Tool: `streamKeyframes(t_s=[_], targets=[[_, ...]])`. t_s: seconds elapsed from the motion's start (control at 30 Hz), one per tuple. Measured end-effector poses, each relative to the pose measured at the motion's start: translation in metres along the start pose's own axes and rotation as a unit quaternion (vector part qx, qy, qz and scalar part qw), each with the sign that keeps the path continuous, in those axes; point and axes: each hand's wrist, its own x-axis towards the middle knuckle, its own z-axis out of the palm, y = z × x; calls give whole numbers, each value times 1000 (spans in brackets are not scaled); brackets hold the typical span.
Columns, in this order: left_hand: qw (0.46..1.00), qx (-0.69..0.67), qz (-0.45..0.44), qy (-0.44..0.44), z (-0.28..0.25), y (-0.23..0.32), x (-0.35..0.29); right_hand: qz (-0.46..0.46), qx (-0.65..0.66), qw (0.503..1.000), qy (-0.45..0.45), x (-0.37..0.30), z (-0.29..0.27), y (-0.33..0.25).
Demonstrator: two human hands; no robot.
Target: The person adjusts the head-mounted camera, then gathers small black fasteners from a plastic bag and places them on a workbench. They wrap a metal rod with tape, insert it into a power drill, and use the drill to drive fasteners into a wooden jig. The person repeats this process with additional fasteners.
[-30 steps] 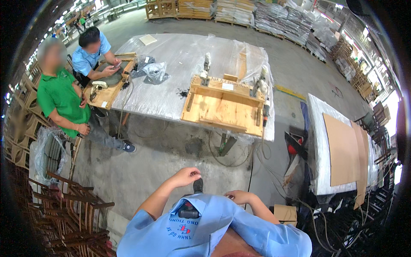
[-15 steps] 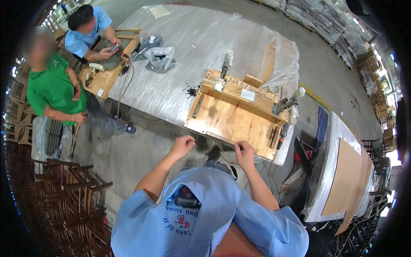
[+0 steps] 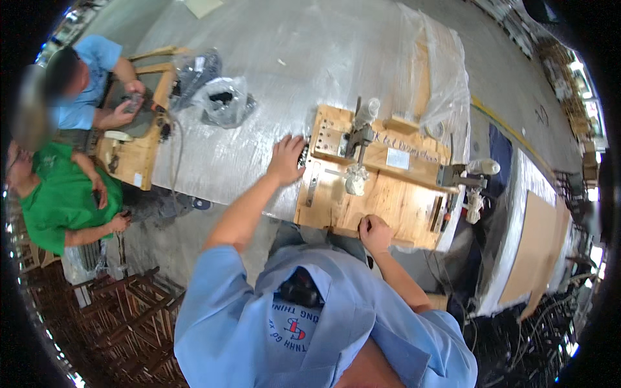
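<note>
Pale, grainy wooden jig (image 3: 388,200) with metal clamps (image 3: 361,137), left fingers (image 3: 295,143) spread, right fingers (image 3: 372,222) curled closed

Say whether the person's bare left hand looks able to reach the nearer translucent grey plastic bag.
Probably yes: between the left hand and the bag, only grey plastic-wrapped tabletop shows.

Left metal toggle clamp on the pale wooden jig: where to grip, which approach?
The pale plastic-wrapped handle, probably best taken from the right: it projects beyond the grey metal clamp body, and a thin dark rod stands close on its left, while its right side looks unobstructed.
</note>
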Motion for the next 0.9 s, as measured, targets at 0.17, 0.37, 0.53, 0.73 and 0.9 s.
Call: streamKeyframes(t_s=[0.17,0.37,0.53,0.73,0.9], targets=[[992,-81,76,-65,19,-29,57,1,-38,999,26,1,-4,-2],[982,-153,56,-96,4,-26,43,17,-51,998,19,2,-2,-7],[975,-146,125,-108,-11,-39,31,33,-80,996,21,4,-3,-13],[974,-105,183,-87,-8,-30,28,61,-78,995,-7,5,-6,-12],[976,-104,186,-52,7,-31,24,62,-84,994,-2,3,-9,-14]])
